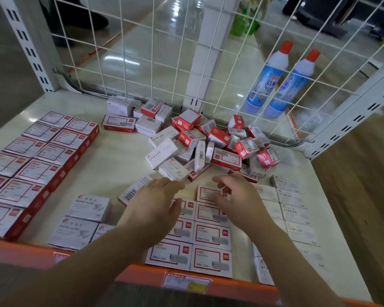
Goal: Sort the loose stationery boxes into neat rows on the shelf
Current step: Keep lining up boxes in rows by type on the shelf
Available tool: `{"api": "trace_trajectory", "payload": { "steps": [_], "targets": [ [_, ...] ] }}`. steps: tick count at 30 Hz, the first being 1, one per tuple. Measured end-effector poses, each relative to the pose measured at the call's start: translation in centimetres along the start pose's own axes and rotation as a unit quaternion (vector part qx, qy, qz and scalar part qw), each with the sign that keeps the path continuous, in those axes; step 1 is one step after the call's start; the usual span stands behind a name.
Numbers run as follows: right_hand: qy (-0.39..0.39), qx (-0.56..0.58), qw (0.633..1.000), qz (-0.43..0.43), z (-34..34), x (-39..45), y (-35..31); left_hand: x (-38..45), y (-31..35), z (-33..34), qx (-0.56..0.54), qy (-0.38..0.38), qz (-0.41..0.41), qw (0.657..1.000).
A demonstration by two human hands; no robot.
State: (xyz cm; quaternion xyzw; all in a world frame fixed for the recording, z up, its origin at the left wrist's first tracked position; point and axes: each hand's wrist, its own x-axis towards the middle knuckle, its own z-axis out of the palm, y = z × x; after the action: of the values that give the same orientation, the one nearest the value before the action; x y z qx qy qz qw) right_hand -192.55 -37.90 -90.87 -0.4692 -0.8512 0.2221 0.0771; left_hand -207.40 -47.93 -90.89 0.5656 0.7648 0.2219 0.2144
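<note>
Reaching over the shelf (111, 156) with both hands spread and holding nothing.
Left hand (152, 206) and right hand (235, 196) hovered above red-framed rows (211, 235); loose boxes (208, 142) lay heaped behind.

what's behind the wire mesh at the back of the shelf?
Behind the wire mesh: two blue bottles with red caps, a white post and glossy floor. Something green farther back is too blurred to identify.

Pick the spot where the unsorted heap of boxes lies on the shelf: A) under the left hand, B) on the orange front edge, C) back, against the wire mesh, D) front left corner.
C: the jumbled heap of boxes sits at the rear of the shelf, up against the wire mesh, beyond both hands.
</note>
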Motion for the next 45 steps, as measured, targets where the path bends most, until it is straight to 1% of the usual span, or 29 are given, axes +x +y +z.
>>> {"api": "trace_trajectory", "payload": {
  "steps": [4,8,14,20,25,29,32,35,39,45],
  "targets": [
    [0.011,0.018,1.0,-0.023,1.0,0.7,-2.4,0.0,-1.5,-0.8,0.04,0.038,-0.036,0.998],
    [0.024,0.024,0.999,-0.034,2.0,1.6,-4.4,0.0,-2.6,-1.4,0.081,0.015,-0.068,0.994],
    [0.029,-0.019,0.999,0.006,3.6,2.8,-5.1,-0.1,-3.1,-1.5,0.077,0.001,-0.065,0.995],
    [0.017,-0.007,0.999,0.027,3.8,3.3,-5.4,-0.1,-3.4,-1.9,0.071,-0.009,-0.042,0.997],
    [0.028,0.035,0.999,0.01,3.1,2.8,-5.0,-0.4,-3.7,-2.2,0.005,0.023,-0.068,0.997],
    [0.053,0.034,0.997,-0.035,2.4,1.9,-4.7,-0.3,-3.6,-2.7,-0.036,0.062,-0.078,0.994],
    [0.051,0.027,0.995,-0.079,1.8,0.9,-4.9,-0.1,-3.1,-3.1,-0.079,0.083,-0.076,0.991],
    [0.046,0.022,0.992,-0.113,1.4,0.4,-5.3,0.0,-2.9,-3.4,-0.142,0.067,-0.081,0.984],
    [0.039,0.037,0.989,-0.136,1.2,0.1,-5.7,0.0,-3.4,-3.3,-0.193,0.046,-0.071,0.977],
    [0.026,0.106,0.984,-0.142,1.1,-0.9,-5.8,-0.7,-4.0,-3.2,-0.248,0.046,-0.075,0.965]
  ]
}}
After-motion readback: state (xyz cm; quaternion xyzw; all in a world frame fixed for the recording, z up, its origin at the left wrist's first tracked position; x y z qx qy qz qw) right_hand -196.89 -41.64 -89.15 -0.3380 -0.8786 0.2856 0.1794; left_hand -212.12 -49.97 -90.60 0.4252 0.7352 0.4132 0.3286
